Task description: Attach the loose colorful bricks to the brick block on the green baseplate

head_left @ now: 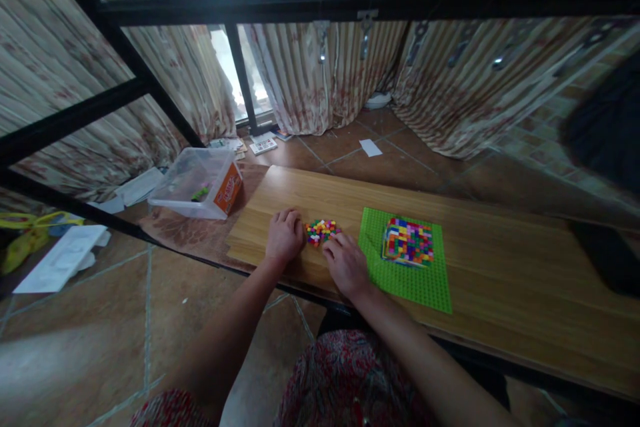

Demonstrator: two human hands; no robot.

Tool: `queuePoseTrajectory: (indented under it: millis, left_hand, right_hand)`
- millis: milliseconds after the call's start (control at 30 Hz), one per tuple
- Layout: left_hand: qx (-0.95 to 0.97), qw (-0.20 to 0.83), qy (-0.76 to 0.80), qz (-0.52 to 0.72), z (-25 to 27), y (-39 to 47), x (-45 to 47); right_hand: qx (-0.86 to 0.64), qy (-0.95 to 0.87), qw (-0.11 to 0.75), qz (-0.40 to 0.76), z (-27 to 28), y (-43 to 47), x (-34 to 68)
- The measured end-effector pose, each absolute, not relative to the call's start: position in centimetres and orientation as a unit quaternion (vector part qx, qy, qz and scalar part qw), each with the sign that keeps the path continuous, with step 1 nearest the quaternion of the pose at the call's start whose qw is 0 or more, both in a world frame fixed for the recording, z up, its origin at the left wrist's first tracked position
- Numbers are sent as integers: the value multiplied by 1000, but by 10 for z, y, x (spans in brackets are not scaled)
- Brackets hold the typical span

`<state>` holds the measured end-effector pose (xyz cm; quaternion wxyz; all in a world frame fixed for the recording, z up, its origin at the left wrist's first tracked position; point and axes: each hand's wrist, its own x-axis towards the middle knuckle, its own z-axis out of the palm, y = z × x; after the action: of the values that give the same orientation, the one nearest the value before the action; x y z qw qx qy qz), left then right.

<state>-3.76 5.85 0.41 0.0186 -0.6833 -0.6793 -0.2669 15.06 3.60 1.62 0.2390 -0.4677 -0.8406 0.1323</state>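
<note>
A small heap of loose, many-coloured toy bricks (320, 231) lies on the wooden board between my two hands. My left hand (286, 235) rests at the heap's left side, its fingers curled; whether a brick is in them is hidden. From the right, my right hand (346, 263) reaches the heap's near edge with fingers bent together at the bricks. What these fingertips hold, if anything, is too small to make out. Just right of that hand is a green studded baseplate (403, 288). On it stands a square block built of mixed-colour bricks (409, 242).
The wooden board (500, 267) spans the front, with a dark flat object (607, 257) at its right end. A clear plastic box (193, 180) with an orange label stands on the left. Black metal bars (320, 3) cross above, before striped curtains (320, 80).
</note>
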Motion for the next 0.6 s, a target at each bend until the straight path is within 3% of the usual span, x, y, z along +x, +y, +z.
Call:
queuePoseTrajectory:
  millis: [367, 600]
  left_hand:
    - [-688, 26, -672, -272, 6, 58, -42]
    - [-703, 35, -660, -261, 8, 61, -47]
  right_hand:
    - [-485, -851, 141, 145, 16, 14, 168]
    - [-517, -814, 221, 149, 10, -13, 201]
